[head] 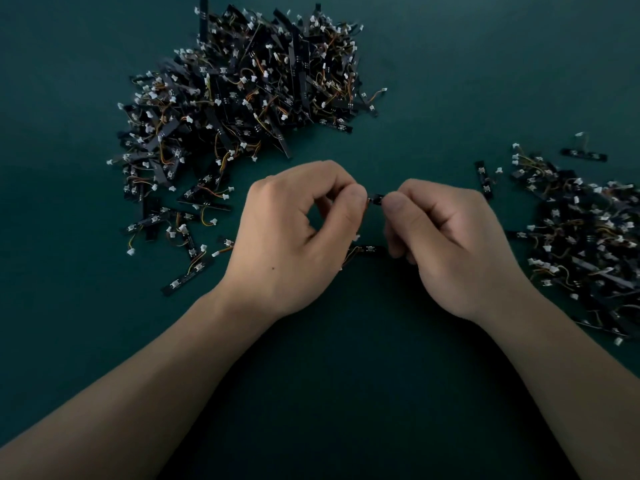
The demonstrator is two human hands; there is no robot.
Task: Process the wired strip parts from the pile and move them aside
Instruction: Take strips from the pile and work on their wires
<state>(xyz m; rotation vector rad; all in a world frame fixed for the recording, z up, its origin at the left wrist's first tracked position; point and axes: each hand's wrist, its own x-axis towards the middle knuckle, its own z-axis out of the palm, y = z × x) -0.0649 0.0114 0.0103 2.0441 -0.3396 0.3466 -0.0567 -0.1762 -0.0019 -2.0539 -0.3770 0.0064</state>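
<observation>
Nearest you, at centre, your left hand (294, 233) and right hand (446, 244) meet over the mat (346, 393), each pinching one end of a single strip (375, 199); only a short dark stretch shows between the thumbs. Fingers are closed narrow on it, tips only. A second strip (367, 250) shows just below, between the palms; whether either hand grips it you cannot tell. Judged handling: light, thin, probably springy along its length, with fine wires and a small white plug that look easy to snag or tear at the joint. Take it by the ends or edges of the board, not by the wires. No containers in view; parts lie loose on the mat. At 3 o'clock, the smaller heap (585, 237), likely the finished ones. Farther, 11 to 12 o'clock, the main pile (242, 95), tangled, much larger, with strays trailing toward 9 o'clock.
</observation>
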